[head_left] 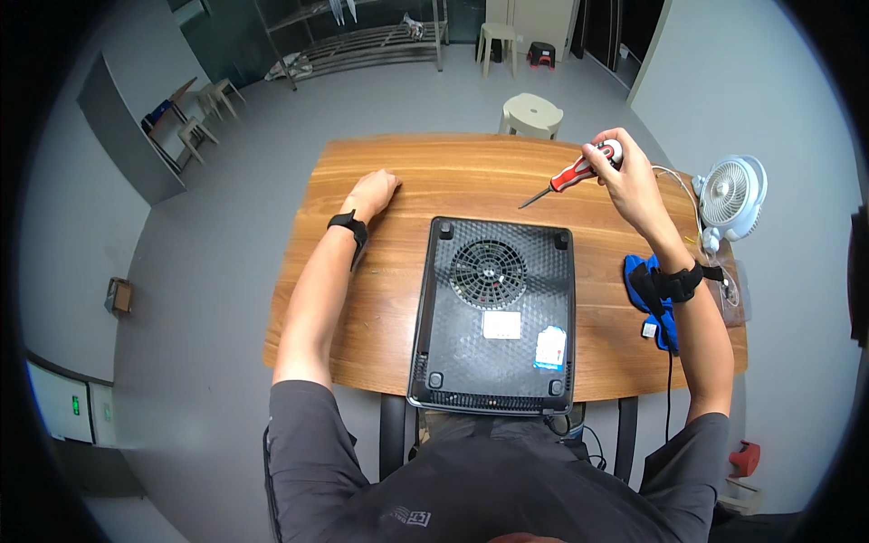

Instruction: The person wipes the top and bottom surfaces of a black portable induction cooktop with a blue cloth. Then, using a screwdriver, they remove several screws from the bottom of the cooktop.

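My right hand [629, 176] is raised over the far right of the table, closed round a screwdriver [570, 174] with a red and white handle. Its dark shaft points down and left, clear of everything. Below it a flat black appliance [462, 357], by its look an induction cooker, lies bottom up at the table's near middle. A round fan grille [489, 273], several corner feet and two labels show on it. Left of its far end, my left hand [373, 193] rests on the table with fingers curled in; whatever they may hold is hidden.
Beside my right forearm lie blue cloth-like pieces [644, 285] with black straps. A white fan [730, 192] and cables stand at the wooden table's [416, 158] right edge. Beyond the far edge is a cream stool [532, 114]; a metal rack [367, 50] stands farther back.
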Motion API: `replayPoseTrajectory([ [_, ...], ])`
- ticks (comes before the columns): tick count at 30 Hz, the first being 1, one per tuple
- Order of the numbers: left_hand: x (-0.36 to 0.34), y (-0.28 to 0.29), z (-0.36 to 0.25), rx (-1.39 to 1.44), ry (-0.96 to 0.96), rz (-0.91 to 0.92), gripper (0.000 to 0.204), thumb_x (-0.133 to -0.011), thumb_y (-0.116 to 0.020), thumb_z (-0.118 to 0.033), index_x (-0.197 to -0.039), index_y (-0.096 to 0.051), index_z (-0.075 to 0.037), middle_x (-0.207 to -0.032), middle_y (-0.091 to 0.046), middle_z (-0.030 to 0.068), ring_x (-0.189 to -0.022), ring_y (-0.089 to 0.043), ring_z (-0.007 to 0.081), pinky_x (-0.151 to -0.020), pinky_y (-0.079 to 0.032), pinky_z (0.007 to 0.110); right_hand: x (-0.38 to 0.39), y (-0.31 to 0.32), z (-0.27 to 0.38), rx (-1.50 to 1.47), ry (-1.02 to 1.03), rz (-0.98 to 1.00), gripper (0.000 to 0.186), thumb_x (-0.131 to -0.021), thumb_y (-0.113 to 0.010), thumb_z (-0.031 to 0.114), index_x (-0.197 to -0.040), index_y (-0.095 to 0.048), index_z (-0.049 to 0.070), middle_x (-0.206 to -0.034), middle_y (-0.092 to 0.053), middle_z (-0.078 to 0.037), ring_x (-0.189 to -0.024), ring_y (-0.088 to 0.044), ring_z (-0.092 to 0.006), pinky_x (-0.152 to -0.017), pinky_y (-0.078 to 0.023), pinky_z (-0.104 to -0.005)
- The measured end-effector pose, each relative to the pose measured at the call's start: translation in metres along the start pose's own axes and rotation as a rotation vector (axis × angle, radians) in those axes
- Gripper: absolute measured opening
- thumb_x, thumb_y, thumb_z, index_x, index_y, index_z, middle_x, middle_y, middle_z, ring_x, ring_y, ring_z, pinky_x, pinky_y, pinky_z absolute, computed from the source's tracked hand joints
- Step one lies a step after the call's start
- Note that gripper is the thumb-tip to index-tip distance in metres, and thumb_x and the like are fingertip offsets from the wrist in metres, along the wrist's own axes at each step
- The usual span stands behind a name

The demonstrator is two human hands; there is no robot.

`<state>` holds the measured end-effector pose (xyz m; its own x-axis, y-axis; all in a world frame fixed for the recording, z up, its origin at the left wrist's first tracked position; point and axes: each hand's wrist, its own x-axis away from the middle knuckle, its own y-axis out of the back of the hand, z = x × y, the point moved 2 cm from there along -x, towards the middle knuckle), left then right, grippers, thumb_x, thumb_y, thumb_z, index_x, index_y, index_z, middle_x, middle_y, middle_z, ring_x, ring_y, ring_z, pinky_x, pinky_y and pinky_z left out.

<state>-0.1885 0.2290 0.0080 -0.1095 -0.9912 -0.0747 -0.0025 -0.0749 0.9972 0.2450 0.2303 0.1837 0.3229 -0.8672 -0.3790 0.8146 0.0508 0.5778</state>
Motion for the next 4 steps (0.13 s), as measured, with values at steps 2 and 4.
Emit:
replayPoseTrajectory([
  [2,-0.001,-0.021,0.016,-0.07,-0.04,-0.052,0.023,-0.094,-0.056,-0.006,-0.09,-0.079,-0.002,-0.102,-0.076,0.0233,-0.1,-0.074,0.0395,-0.086,-0.061,0.046,0.0,-0.002,-0.006,-0.034,0.005,0.023,0.03,-0.102,-0.072,0.028,-0.109,-0.062,0.001,-0.085,-0.07,-0.005,-0.075,-0.065,-0.0098,-0.069,-0.053,-0.0272],
  [4,-0.005,-0.022,0.005,-0.134,-0.075,0.009,0.019,-0.092,-0.059,-0.006,-0.101,-0.075,-0.002,-0.112,-0.073,0.0254,-0.104,-0.071,0.0436,-0.09,-0.059,0.048,0.005,0.0,-0.012,-0.099,-0.042,0.025,0.031,-0.102,-0.073,0.029,-0.113,-0.061,0.003,-0.086,-0.071,-0.004,-0.086,-0.072,-0.0119,-0.078,-0.059,-0.0294],
])
